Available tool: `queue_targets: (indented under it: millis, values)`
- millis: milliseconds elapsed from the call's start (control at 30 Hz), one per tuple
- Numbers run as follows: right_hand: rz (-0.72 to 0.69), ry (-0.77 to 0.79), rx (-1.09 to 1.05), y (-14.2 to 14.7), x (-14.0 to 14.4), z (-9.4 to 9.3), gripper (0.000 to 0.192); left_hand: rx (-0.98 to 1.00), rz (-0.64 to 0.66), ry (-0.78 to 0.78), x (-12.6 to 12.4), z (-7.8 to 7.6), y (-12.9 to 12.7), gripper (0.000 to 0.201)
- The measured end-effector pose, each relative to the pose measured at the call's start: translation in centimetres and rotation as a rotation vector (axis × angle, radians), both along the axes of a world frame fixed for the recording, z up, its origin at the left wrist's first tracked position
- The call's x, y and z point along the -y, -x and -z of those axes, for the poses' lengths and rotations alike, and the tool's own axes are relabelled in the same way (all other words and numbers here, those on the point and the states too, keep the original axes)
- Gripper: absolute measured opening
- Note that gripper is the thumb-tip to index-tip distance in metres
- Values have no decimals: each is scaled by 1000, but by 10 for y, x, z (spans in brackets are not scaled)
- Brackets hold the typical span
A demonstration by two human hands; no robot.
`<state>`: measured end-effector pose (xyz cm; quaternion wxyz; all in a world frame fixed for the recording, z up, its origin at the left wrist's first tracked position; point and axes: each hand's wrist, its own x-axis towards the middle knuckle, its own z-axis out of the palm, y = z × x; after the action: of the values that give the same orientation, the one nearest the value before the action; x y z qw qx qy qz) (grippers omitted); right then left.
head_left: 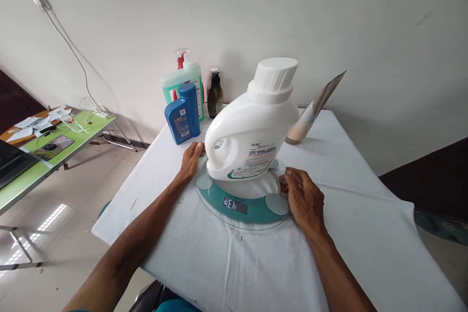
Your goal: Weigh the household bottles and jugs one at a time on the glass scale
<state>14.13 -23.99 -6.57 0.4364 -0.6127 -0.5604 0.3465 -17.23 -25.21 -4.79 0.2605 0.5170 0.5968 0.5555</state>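
Note:
A large white detergent jug with a white cap stands on a round glass scale with a teal band and a lit display. My left hand rests on the scale's left rim, just beside the jug's handle. At the scale's right rim lies my right hand, fingers curled against the edge. Neither hand holds the jug.
The scale lies on a table covered with a white cloth. Behind the jug stand a blue bottle, a green pump bottle and a dark bottle. A tilted tube leans at the right. A green table with papers stands left.

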Motion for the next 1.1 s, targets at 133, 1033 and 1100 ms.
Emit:
queue_targets:
  millis: [133,1033,1100]
  values:
    - [-1,-15,-11,0,1,1,56,7,5,-5,0,0,0,49]
    - [15,2,-34,0,5,-4,44,92,18,-237,34,-77,-70,63]
    - [20,27,-19,0,5,-5,41,166,-7,-217,31,-84,-75,59]
